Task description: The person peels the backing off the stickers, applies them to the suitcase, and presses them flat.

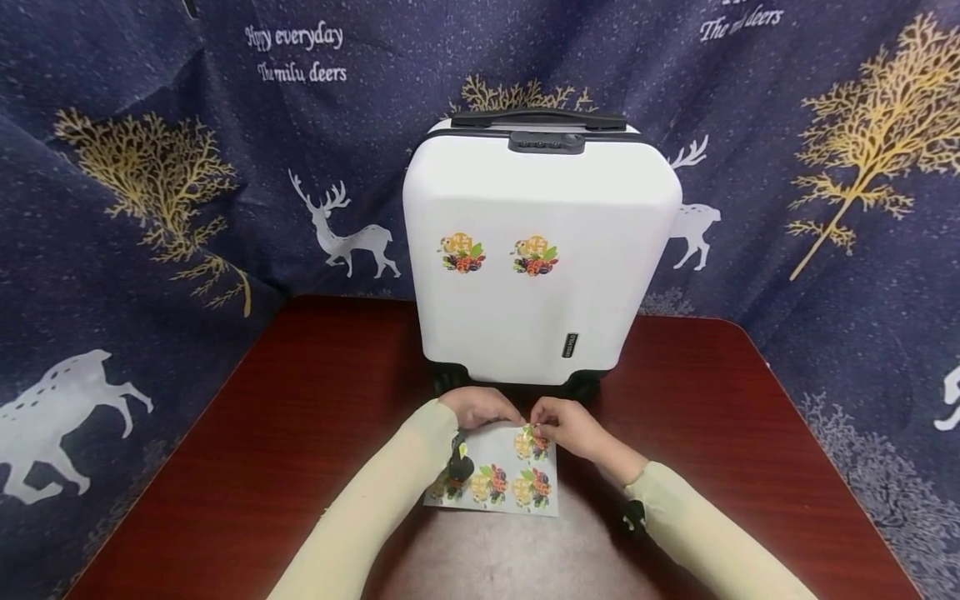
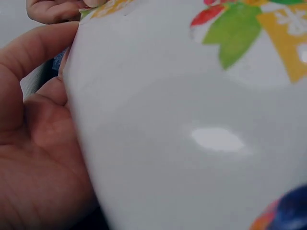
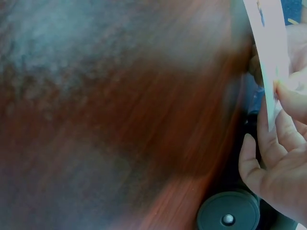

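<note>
Near the front of the white suitcase [image 1: 495, 325], above the table [image 1: 337, 375], the sheet [image 1: 491, 443] is held between 2 hands, with at least 4 stickers visible on it. At its upper right lies the sticker [image 1: 532, 446] being worked on. The left hand [image 1: 483, 406] pinches the top edge of the sheet with thumb and curled fingers; the right hand [image 1: 567, 427] has its thumb and forefinger almost closed, pinching the upper end of this sticker. I judge that the step in hand is peeling the sticker loose, but I cannot tell how much has parted. Next, it seems to call for a slow pull with the right hand, while the left keeps the sheet steady, so that nothing tears. Only the head view shows 2 similar stickers [image 1: 498, 254] on the suitcase, side by side. The left wrist view shows the glossy surface closely, while the right wrist view shows the sheet nearly edge-on, and 1 wheel [image 3: 228, 211] with its round hub, which is only a dark shape from above.
</note>
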Available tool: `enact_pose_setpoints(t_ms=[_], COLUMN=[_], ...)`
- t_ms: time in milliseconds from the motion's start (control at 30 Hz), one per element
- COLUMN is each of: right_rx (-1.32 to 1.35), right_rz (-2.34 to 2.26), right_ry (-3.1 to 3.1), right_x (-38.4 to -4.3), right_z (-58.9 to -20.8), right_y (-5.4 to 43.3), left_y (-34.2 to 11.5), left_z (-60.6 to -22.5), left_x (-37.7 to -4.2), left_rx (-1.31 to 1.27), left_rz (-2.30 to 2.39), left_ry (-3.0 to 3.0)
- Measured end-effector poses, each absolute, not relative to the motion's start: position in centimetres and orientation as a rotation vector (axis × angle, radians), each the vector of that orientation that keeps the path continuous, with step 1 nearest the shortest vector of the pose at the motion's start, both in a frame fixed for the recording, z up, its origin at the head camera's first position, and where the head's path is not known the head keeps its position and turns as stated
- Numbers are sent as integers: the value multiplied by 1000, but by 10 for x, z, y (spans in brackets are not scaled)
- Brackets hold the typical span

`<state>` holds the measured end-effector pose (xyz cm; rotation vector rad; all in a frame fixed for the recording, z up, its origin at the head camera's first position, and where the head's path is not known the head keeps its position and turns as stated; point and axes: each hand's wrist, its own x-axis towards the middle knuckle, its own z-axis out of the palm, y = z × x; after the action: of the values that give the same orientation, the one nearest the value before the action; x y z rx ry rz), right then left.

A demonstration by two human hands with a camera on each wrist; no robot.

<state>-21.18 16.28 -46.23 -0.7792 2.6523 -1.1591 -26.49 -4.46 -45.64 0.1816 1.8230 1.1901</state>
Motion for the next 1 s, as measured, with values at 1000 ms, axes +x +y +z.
enact_pose_setpoints(t_ms=[1000], right_rx=[-638], right_rz=[-1066], right_ry=[2807], right_x=[-204], right_z=[-465], right_y=[163], left_y=[-36], left_z=[-455], left_x=[-260], left_rx=[203], left_rz=[1106], left_ry=[2052])
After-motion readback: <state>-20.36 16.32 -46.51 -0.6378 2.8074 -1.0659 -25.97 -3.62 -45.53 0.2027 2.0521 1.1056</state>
